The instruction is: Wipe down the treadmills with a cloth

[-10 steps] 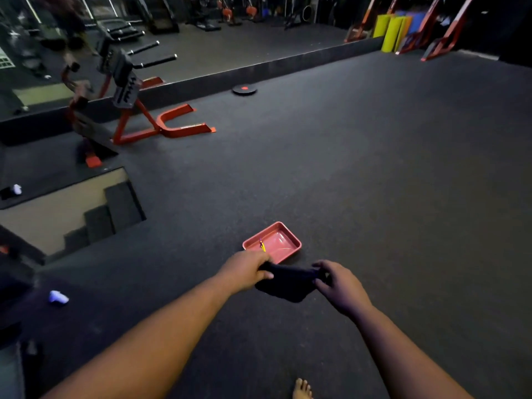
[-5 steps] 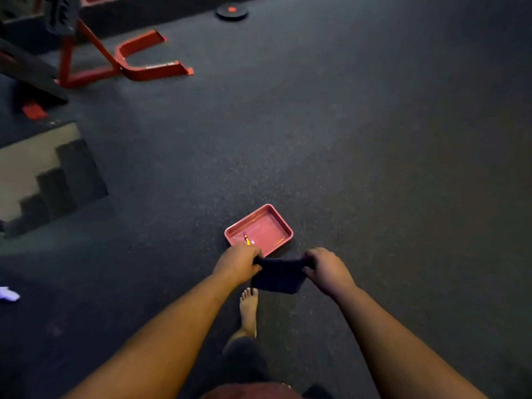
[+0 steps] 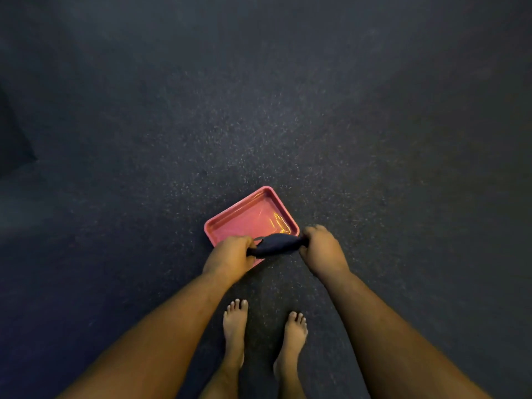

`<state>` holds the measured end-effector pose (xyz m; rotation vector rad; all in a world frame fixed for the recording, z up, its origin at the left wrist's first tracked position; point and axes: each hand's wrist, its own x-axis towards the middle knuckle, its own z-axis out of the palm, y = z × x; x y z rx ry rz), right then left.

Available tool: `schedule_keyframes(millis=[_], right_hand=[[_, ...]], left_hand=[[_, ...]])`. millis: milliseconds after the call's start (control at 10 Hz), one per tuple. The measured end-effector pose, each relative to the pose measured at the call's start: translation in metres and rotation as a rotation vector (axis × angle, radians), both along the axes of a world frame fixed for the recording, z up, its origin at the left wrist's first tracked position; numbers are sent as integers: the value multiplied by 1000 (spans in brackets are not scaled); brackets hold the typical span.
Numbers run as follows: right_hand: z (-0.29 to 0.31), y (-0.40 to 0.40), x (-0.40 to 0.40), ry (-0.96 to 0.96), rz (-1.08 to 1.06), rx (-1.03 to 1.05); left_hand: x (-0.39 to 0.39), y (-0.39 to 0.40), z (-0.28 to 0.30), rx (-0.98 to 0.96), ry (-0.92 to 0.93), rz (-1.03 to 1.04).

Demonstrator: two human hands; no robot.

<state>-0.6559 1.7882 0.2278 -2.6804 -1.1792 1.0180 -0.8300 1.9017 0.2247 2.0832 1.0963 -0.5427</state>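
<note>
**Cloth held taut over the tray, no treadmill in sight**

Now the view has tipped straight down: the red gym frames and the stair opening that filled the upper left of the frame a second ago are gone, and only the dark speckled floor point(image 3: 374, 139), two bare feet and the pink tray point(image 3: 218, 226) remain. The person has stepped up to the tray, which sits at lower centre of the frame. That suggests preparation rather than wiping, probably wetting or wringing, so the task proper looks not yet begun.

The cloth point(image 3: 276, 244) is dark navy, bunched into a short thick roll that sags slightly in the middle. It hangs over the tray's near edge, stretched between both hands. The left hand point(image 3: 230, 254) has its fingers curled round one end, and the right hand point(image 3: 321, 249) grips the other end the same way. The tray's bottom gleams, perhaps with water.
</note>
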Motion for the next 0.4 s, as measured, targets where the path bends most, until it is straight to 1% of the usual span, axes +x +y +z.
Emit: schedule_keyframes(millis=[100,200,300,400], right_hand=[[-83,38,30,3,35,7],[-136,52,38,-7,35,46],[-188,47,36,32,27,78],[-220,32,29,72,49,-10]], left_hand=[[26,28,-82,33,16,49],[33,37,-134,98,-12,76],[29,32,-184,119,-31,88],[20,18,-212,52,26,46]])
